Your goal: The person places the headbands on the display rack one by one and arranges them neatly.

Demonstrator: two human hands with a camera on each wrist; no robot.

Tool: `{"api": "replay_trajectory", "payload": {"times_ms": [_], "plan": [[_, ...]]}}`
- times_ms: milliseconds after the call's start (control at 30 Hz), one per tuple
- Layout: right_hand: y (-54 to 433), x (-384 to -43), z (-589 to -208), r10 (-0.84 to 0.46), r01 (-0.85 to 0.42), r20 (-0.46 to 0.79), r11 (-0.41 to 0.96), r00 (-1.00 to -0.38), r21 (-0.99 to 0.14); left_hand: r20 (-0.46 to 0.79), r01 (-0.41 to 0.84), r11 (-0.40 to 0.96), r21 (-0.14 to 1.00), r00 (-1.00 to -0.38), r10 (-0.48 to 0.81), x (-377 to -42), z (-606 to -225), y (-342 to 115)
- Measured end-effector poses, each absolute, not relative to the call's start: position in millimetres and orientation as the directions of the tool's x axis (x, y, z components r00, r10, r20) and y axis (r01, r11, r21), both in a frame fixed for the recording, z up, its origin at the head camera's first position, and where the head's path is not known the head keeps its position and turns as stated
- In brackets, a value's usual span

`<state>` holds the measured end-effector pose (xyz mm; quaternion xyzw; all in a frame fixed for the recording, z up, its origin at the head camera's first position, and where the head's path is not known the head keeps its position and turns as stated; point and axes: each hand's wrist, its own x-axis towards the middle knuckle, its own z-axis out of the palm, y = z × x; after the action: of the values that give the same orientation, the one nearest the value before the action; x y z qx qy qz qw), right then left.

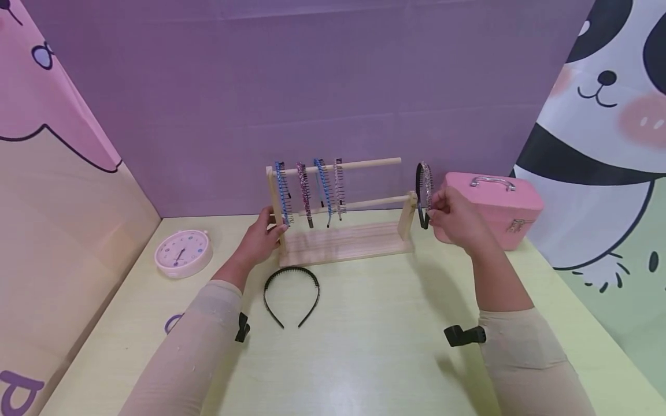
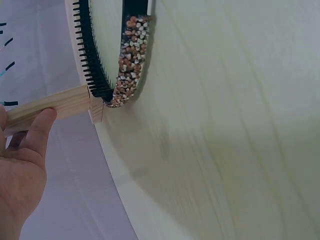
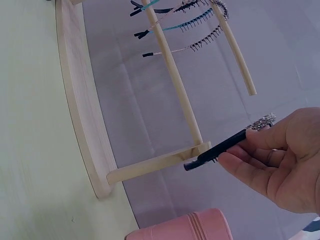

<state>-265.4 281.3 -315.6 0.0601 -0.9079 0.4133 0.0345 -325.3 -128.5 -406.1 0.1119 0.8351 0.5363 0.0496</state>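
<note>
Headband (image 3: 225, 144), black and silver-glittered, is pinched in my right hand (image 1: 458, 218), just right of the pale wooden rack (image 1: 346, 244), whose left post (image 1: 273, 189) my left hand (image 1: 262, 237) grips, seemingly to steady it.

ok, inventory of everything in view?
table: 1, pale yellow, centre
headband rack: 1, tan, table's back
hung headbands: 4, blue, pink, rack's upper rod
glittery headband: 1, black, silver, right of rack
loose headband: 1, black, before rack
clock: 1, pink, table's left
carrying case: 1, pink, table's right
part-hidden ring: 1, purple, table's left
backdrop: 1, purple, behind
cartoon panels: 2, multicoloured, both sides
sleeves: 2, beige, foreground
wrist fittings: 2, black, sleeves
left hand: 1, bare, rack's left post
right hand: 1, bare, holding glittery headband
</note>
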Motion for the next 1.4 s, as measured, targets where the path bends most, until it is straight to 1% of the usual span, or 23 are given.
{"api": "replay_trajectory", "payload": {"times_ms": [233, 333, 467, 767, 1033, 1200, 1400], "plan": [[273.2, -265.2, -305.7, 0.024, -0.143, 0.215, 0.678, -0.976, -0.722, 0.030, 0.128, 0.404, 0.906, -0.970, 0.240, -325.7, -405.8, -128.4], [270.0, -264.8, -300.9, 0.046, -0.167, 0.273, 0.689, -0.961, -0.705, 0.029, 0.127, 0.409, 0.904, -0.971, 0.237, -325.7, -405.6, -128.9], [264.9, -263.9, -294.6, 0.064, -0.189, 0.320, 0.692, -0.945, -0.697, 0.030, 0.128, 0.410, 0.903, -0.971, 0.236, -326.2, -405.7, -129.0], [245.4, -264.5, -286.5, 0.032, -0.295, 0.400, 0.620, -0.916, -0.727, 0.031, 0.128, 0.409, 0.903, -0.972, 0.235, -326.1, -405.8, -129.1], [221.7, -271.6, -285.7, -0.006, -0.343, 0.409, 0.556, -0.913, -0.757, 0.036, 0.131, 0.406, 0.905, -0.971, 0.235, -324.9, -405.8, -129.3], [207.1, -280.2, -293.1, -0.038, -0.381, 0.433, 0.547, -0.901, -0.745, 0.033, 0.125, 0.407, 0.905, -0.973, 0.227, -325.2, -405.5, -129.4], [192.2, -291.7, -311.4, -0.085, -0.430, 0.459, 0.534, -0.884, -0.728, 0.034, 0.127, 0.396, 0.910, -0.972, 0.233, -326.1, -406.2, -129.4]]}}
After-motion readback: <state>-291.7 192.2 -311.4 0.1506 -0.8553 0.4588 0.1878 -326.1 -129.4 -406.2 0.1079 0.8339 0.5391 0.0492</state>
